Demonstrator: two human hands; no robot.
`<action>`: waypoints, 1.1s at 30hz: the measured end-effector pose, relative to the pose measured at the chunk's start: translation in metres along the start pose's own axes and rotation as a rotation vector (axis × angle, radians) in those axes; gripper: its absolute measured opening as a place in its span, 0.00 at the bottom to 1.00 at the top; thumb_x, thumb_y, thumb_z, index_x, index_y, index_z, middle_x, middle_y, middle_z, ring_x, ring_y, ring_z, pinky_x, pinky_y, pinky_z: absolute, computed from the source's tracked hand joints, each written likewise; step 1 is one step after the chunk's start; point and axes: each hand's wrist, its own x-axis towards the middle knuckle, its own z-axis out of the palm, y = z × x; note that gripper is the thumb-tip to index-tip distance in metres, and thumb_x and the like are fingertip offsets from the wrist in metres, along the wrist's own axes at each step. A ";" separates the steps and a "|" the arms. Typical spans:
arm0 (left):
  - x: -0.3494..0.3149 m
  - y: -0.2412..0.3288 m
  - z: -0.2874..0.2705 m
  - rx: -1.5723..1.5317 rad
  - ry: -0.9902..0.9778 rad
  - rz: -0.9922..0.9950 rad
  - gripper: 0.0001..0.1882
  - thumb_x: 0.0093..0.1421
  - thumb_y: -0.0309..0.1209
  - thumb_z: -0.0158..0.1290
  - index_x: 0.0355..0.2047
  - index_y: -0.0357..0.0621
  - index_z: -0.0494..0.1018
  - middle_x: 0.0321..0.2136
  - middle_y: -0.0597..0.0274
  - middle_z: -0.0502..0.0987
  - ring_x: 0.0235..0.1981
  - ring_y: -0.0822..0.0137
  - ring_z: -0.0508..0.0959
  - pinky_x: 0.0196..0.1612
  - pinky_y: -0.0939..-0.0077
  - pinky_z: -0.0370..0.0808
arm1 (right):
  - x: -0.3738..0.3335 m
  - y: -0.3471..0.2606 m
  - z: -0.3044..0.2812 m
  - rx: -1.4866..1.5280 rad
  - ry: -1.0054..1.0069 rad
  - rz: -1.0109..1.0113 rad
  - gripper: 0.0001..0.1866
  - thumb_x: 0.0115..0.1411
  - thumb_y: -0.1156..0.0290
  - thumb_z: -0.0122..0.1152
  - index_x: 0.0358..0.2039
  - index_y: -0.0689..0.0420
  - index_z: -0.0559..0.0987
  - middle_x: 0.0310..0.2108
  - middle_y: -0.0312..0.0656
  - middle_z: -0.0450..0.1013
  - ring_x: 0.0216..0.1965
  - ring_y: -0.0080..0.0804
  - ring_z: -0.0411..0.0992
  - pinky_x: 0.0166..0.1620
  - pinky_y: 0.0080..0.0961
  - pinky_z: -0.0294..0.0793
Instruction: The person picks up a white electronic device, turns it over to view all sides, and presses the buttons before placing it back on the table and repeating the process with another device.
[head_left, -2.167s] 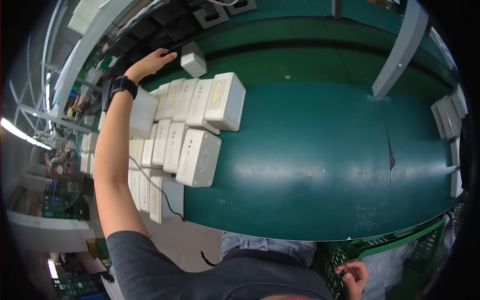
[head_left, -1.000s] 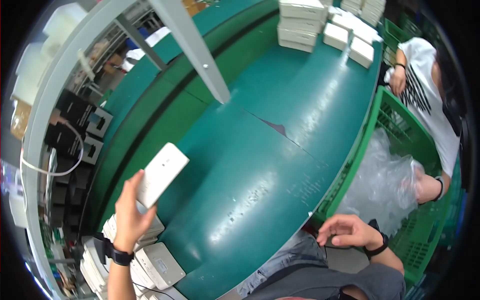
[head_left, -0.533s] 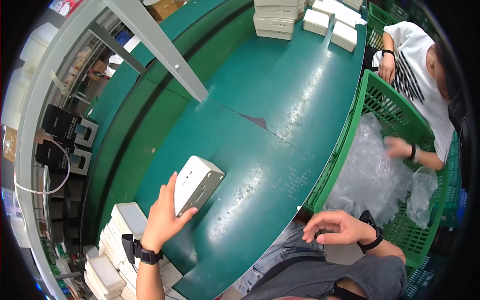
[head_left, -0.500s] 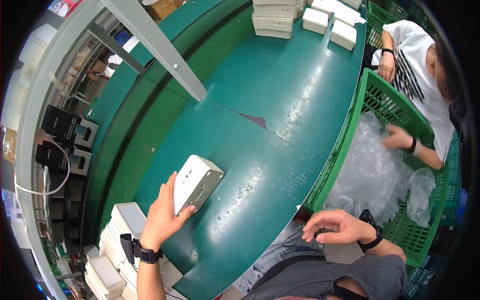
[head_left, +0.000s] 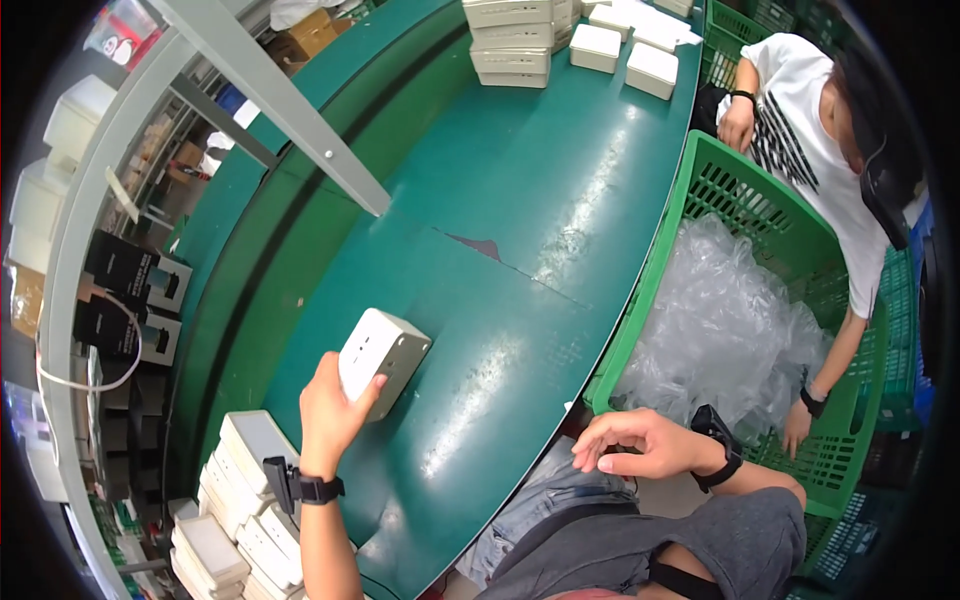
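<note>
My left hand [head_left: 332, 412] grips the near end of a white box-shaped device [head_left: 378, 350], its thumb on the side facing me and the other fingers largely hidden behind. Small dark openings show on the device's pale faces, and it stands tilted on the green table [head_left: 460, 290]. Over the table's near right edge, my right hand [head_left: 645, 445] hangs in the air with loosely bent fingers, holding nothing. A dark strap circles each of my wrists.
Stacks of similar white devices [head_left: 215, 545] fill the near left; more devices [head_left: 510, 55] stand at the far end. A green basket [head_left: 650, 290] holding clear plastic bags [head_left: 720, 330] is on the right. Another person's hand [head_left: 797, 430] reaches into it. A grey post [head_left: 300, 130] slants down at left.
My left hand has shifted its hold on the device, which is turned slightly. The other person's hand has moved down toward the basket's near side. The whole view has shifted a little.
</note>
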 end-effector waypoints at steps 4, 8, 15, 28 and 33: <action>0.007 0.003 -0.009 0.038 -0.108 -0.173 0.28 0.51 0.48 0.61 0.42 0.38 0.69 0.35 0.45 0.77 0.38 0.47 0.78 0.41 0.62 0.74 | 0.000 -0.002 0.001 -0.012 0.004 -0.016 0.15 0.62 0.81 0.53 0.50 0.64 0.73 0.42 0.44 0.75 0.45 0.28 0.73 0.50 0.26 0.72; 0.003 -0.004 0.003 0.028 -0.067 -0.132 0.30 0.52 0.48 0.61 0.46 0.38 0.70 0.36 0.46 0.77 0.38 0.48 0.77 0.42 0.62 0.73 | -0.002 0.000 0.002 -0.006 0.044 0.000 0.14 0.62 0.80 0.53 0.48 0.64 0.74 0.41 0.44 0.75 0.44 0.28 0.74 0.49 0.25 0.73; -0.017 -0.001 0.004 0.123 0.194 0.065 0.33 0.56 0.47 0.57 0.56 0.39 0.66 0.51 0.44 0.71 0.52 0.48 0.72 0.54 0.61 0.68 | -0.006 0.004 0.015 -0.115 0.091 -0.019 0.11 0.62 0.80 0.53 0.46 0.64 0.75 0.40 0.43 0.75 0.43 0.27 0.75 0.47 0.25 0.74; -0.048 0.146 -0.133 -0.080 0.806 0.700 0.48 0.52 0.49 0.64 0.63 0.33 0.55 0.59 0.37 0.63 0.59 0.42 0.67 0.55 0.49 0.71 | 0.000 0.004 0.013 -0.221 0.134 -0.042 0.10 0.62 0.81 0.53 0.44 0.65 0.75 0.38 0.44 0.75 0.40 0.28 0.75 0.44 0.25 0.76; -0.063 0.162 -0.124 -0.044 0.853 0.677 0.46 0.53 0.48 0.63 0.63 0.33 0.55 0.58 0.39 0.64 0.57 0.44 0.68 0.54 0.52 0.71 | 0.010 -0.003 0.018 -0.312 0.131 -0.095 0.10 0.61 0.81 0.53 0.43 0.65 0.76 0.37 0.44 0.75 0.39 0.28 0.76 0.43 0.25 0.77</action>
